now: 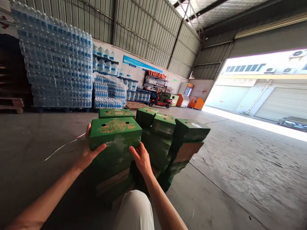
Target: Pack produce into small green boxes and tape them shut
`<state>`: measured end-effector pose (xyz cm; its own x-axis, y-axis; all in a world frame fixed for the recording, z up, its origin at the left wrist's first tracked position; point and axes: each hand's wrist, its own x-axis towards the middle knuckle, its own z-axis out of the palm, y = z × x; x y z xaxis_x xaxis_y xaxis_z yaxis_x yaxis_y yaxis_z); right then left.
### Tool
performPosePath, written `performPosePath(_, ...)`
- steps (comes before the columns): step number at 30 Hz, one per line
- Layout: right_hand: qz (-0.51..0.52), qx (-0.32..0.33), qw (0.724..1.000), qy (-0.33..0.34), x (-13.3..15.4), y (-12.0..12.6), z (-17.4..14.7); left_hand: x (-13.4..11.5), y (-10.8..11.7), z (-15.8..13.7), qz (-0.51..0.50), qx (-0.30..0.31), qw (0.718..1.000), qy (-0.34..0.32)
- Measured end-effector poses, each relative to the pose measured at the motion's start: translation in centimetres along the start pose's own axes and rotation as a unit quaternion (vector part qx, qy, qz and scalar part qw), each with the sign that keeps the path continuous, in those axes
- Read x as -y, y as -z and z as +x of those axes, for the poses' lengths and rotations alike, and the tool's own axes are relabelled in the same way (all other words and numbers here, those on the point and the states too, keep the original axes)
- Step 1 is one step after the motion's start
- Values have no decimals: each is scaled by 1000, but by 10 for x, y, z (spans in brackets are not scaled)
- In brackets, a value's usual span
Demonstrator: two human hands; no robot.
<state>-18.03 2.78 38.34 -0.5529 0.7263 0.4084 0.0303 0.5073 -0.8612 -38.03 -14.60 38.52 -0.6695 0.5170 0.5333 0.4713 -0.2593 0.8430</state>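
Here, just below the middle of the frame, I have both hands on the nearest green carton, the top one of a stack that stands on the concrete floor. My left hand is wrapped round the carton's left lower corner, thumb lying along the front face and the fingers out of sight behind the side. My right hand presses against the lower right edge of the front, fingers bent and partly spread, the thumb pointing up toward the box; it grips the edge rather than closing fully round anything. The carton sits level, with its printed lid facing up and two small round holes in it.

Right of it, toward the centre, more green cartons are stacked in uneven columns, touching one another. My light trouser leg shows at the bottom edge. In the upper left, wrapped pallets of bottled water rise high, well apart from the stack. A red scooter stands far back by the wall.
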Motion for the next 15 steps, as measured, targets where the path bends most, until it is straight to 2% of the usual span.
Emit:
performPosePath(3,-28,-24,999,-25,0,3,9,1,-11,19,8,15,1000,-8)
performPosePath(8,-51,-11,998,-35,-2,4,11,16,-20,25,4,-33,999,-2)
performPosePath(12,-17,28,998,-48,-4,8,-18,12,-13,1,45,-63,997,-4)
performPosePath(15,-25,48,996,-70,-10,36,-55,-13,8,-36,97,-50,994,-20)
